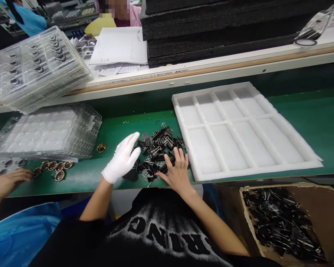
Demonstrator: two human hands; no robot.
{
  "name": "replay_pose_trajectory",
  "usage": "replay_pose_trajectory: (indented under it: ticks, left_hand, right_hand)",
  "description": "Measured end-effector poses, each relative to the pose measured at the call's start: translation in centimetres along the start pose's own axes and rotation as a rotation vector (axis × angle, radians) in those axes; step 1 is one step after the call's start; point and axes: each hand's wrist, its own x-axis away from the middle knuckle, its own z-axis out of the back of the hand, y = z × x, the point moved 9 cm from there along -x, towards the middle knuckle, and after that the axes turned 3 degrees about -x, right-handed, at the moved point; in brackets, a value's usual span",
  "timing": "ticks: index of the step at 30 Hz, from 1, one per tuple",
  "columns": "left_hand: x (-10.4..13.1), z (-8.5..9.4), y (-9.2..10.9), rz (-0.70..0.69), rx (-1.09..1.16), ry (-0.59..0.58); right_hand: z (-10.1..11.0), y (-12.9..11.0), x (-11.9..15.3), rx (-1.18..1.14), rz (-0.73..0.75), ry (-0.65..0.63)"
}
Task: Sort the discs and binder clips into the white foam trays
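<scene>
A loose heap of black binder clips (158, 146) with silver wire handles lies on the green bench. My left hand (123, 157), in a white glove, is at the heap's left side, thumb and fingers apart, holding nothing visible. Bare, my right hand (176, 170) rests at the heap's front right edge with its fingers spread over some clips. Just to the right lies a white foam tray (225, 122) divided into two rows of compartments, with nothing in them. A small grey round piece (145, 136) sits at the back of the heap.
Stacked clear plastic trays (50, 129) stand at the left; more (39, 70) rest on the shelf. Another person's hand (12, 181) touches round gold-and-black pieces (52, 165). A box (284, 222) of binder clips is below right. Black foam (211, 29) is stacked behind.
</scene>
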Motion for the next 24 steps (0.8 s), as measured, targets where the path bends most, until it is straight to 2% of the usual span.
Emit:
replay_pose_trajectory:
  ticks: [3, 5, 7, 9, 10, 13, 15, 17, 18, 19, 20, 21, 22, 23, 24]
  left_hand:
    - [5.6, -0.8, 0.0, 0.032, -0.047, 0.099]
    - [8.5, -2.1, 1.4, -0.003, -0.149, 0.145]
    - [9.9, -4.7, 2.8, -0.006, -0.24, 0.042]
    - [9.8, -6.8, 3.5, 0.06, -0.299, -0.06]
    - [9.4, -7.4, 3.5, 0.103, -0.318, -0.076]
    - [7.5, -7.5, 3.3, 0.199, -0.349, -0.03]
    - [6.5, -7.1, 2.7, 0.227, -0.365, -0.003]
    - [6.1, -6.7, 2.5, 0.225, -0.384, 0.001]
    - [6.0, -6.5, 2.7, 0.213, -0.392, 0.0]
    - [6.1, -6.2, 3.2, 0.188, -0.394, 0.004]
    - [6.1, -5.9, 4.0, 0.153, -0.387, 0.019]
    - [6.0, -5.4, 5.2, 0.111, -0.365, 0.058]
    - [5.9, -4.9, 6.8, 0.043, -0.32, 0.105]
    - [5.7, -4.5, 9.0, -0.046, -0.242, 0.158]
    - [5.3, -4.3, 11.9, -0.169, -0.132, 0.186]
  right_hand:
    - [-0.2, 0.2, -0.8, 0.026, -0.062, 0.042]
    - [-0.2, 0.3, -0.9, 0.032, -0.109, 0.089]
    - [0.0, 0.1, -0.9, 0.033, -0.128, 0.134]
    - [0.7, -0.3, -0.5, 0.03, -0.112, 0.165]
    - [1.4, -0.6, -0.1, 0.024, -0.086, 0.178]
    - [5.6, -0.5, 3.2, 0.022, 0.055, 0.25]
    - [10.3, 0.8, 7.2, 0.132, 0.148, 0.372]
    - [15.8, 2.8, 12.1, 0.362, 0.201, 0.536]
    - [18.1, 4.7, 14.1, 0.501, 0.133, 0.539]
    - [20.7, 7.2, 16.1, 0.591, -0.012, 0.535]
    - [23.5, 10.7, 18.3, 0.6, -0.277, 0.526]
    - [25.3, 14.1, 20.5, 0.559, -0.513, 0.448]
    - [26.8, 17.2, 23.1, 0.492, -0.748, 0.386]
    - [27.2, 20.2, 25.8, 0.389, -0.989, 0.265]
    - [26.3, 22.7, 28.5, 0.242, -1.208, 0.086]
